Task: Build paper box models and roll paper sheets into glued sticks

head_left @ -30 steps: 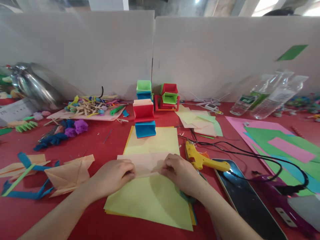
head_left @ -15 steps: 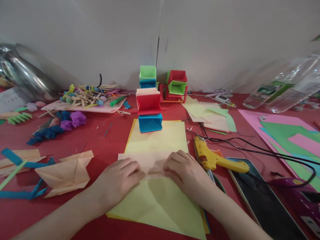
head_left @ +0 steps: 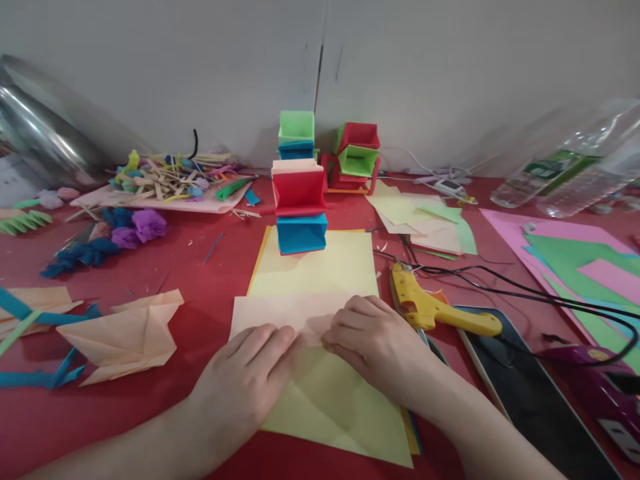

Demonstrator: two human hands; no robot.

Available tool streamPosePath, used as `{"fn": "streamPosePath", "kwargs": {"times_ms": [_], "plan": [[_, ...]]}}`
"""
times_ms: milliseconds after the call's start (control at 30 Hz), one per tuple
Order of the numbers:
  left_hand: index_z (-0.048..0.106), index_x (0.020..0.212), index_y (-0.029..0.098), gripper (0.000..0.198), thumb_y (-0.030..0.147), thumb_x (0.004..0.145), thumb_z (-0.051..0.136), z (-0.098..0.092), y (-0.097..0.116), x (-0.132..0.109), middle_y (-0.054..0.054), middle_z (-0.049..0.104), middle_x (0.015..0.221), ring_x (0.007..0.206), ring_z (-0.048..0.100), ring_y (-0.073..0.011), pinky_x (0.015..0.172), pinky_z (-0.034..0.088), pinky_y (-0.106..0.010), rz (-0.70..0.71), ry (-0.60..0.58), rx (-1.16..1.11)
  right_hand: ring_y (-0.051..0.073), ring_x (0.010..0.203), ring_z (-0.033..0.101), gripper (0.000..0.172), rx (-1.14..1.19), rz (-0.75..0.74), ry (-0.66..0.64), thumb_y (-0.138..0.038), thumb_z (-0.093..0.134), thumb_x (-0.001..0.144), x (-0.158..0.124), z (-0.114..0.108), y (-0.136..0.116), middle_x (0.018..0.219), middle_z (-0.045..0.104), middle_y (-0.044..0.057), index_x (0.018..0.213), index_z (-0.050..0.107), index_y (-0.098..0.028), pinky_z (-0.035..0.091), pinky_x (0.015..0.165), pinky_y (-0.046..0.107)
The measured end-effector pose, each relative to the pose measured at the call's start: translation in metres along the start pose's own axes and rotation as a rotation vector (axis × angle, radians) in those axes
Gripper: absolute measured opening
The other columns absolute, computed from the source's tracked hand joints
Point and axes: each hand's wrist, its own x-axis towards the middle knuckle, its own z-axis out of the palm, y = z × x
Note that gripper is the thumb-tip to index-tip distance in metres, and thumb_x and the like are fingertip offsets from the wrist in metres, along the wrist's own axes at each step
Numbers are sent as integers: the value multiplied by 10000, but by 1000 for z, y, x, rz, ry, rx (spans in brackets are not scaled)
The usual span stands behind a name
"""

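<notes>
A pale pink sheet of paper lies across a stack of light yellow paper. On its lower left edge is my left hand, fingers close together and bent over the paper, the thumb mostly hidden. My right hand grips the same edge farther right, its fingers curled and the tips pressed down on the paper. The hands are a short way apart. Just behind the sheet, a column of folded paper boxes in green, blue, pink and red stands at the far end of the yellow stack.
A yellow glue gun with black cords lies right of my right hand, partly over a dark tray. Folded peach paper sits at left. Behind are wooden sticks, paper scraps and plastic bottles.
My left hand has shifted slightly right and toward me along the paper's edge, closer to my right hand. My right hand stays nearly in place. The camera view has tilted a little.
</notes>
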Motion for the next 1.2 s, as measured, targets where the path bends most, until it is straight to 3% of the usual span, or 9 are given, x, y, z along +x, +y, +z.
{"fn": "streamPosePath", "kwargs": {"times_ms": [167, 333, 433, 667, 967, 1200], "plan": [[587, 950, 115, 304, 48, 870, 301, 4, -1, 0, -79, 608, 842, 746, 556, -191, 615, 478, -305, 0, -58, -36, 145, 713, 485, 175, -44, -13, -22, -181, 500, 860, 0, 0, -2, 699, 588, 15, 771, 651, -181, 337, 650, 277], [600, 939, 109, 314, -8, 805, 341, 0, 0, -5, -82, 610, 811, 715, 561, -203, 587, 476, -313, -49, -118, 111, 179, 760, 501, 149, -191, -60, -6, -177, 526, 839, 1, -1, -7, 676, 593, 33, 751, 647, -173, 332, 668, 298], [591, 982, 107, 366, -33, 784, 316, -2, 2, -8, -81, 613, 822, 711, 560, -195, 583, 473, -307, -49, -157, 142, 168, 686, 493, 179, -278, -65, -25, -145, 508, 837, 1, 0, -10, 658, 582, 37, 695, 616, -163, 314, 626, 298], [561, 1085, 123, 378, 24, 843, 288, -5, 2, -6, -81, 635, 999, 932, 537, -208, 803, 442, -333, 32, 65, 114, 147, 630, 498, 176, -294, -39, -54, -144, 472, 849, -4, 0, -8, 692, 569, 31, 711, 583, -152, 316, 563, 281], [611, 906, 142, 350, 41, 859, 279, -2, -6, -3, -70, 613, 809, 743, 548, -180, 628, 478, -301, -29, -34, 20, 148, 689, 507, 209, -204, -13, -35, -213, 432, 896, -12, 4, -10, 724, 577, 33, 792, 605, -162, 348, 603, 265], [598, 950, 163, 339, 31, 830, 310, 4, -9, -11, -52, 602, 808, 708, 556, -185, 603, 451, -291, -70, -94, -30, 161, 697, 482, 104, -242, -4, -41, -168, 502, 851, -17, 4, -9, 758, 567, 28, 778, 576, -166, 343, 596, 279]]}}
